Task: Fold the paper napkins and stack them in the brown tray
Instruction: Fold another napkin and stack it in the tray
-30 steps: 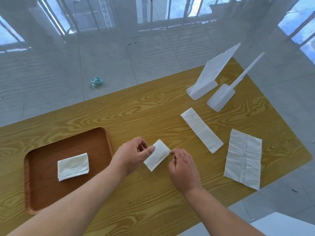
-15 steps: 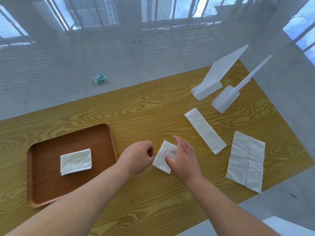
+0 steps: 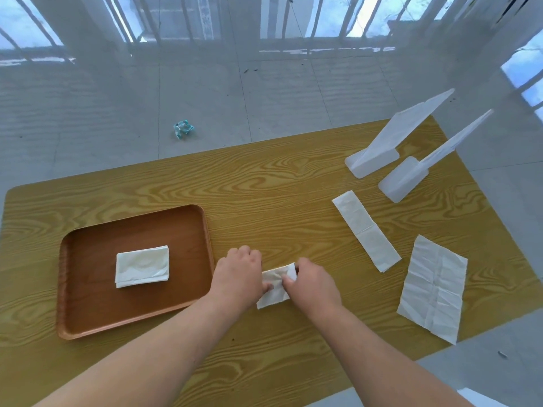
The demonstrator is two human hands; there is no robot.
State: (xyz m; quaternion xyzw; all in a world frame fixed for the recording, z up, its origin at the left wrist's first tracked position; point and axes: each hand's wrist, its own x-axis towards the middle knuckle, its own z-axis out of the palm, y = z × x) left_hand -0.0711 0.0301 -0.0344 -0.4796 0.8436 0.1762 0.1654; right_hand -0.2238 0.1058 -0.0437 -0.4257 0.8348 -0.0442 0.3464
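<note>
No brand, label or writing can be read on anything here. The table (image 3: 264, 183) has a yellow wood-grain top with rounded corners and stands on a pale grey tiled floor (image 3: 205, 98), glossy enough to mirror the barred windows (image 3: 293, 16) at the far side of the room; a small crumpled teal-and-white wrapper (image 3: 183, 129) lies on the tiles beyond the table's far edge. On the left part of the table sits the brown tray (image 3: 88, 318), and in its middle lies a folded white napkin (image 3: 142, 266). Just to the right of the tray, both hands meet over a small folded napkin (image 3: 274, 293) resting on the wood: the left hand (image 3: 241, 274) lies knuckles up with its fingers curled, fingertips pressing on the napkin's left part, while the right hand (image 3: 313, 284) pinches the napkin's upper right edge between thumb and curled fingers. Further right lie a long napkin strip (image 3: 365, 230) folded narrow and, just beside it, an unfolded creased napkin (image 3: 433, 287) near the table's right edge. Two white plastic stands (image 3: 385, 151) stand at the far right corner, side by side, their slanted panels leaning away.
</note>
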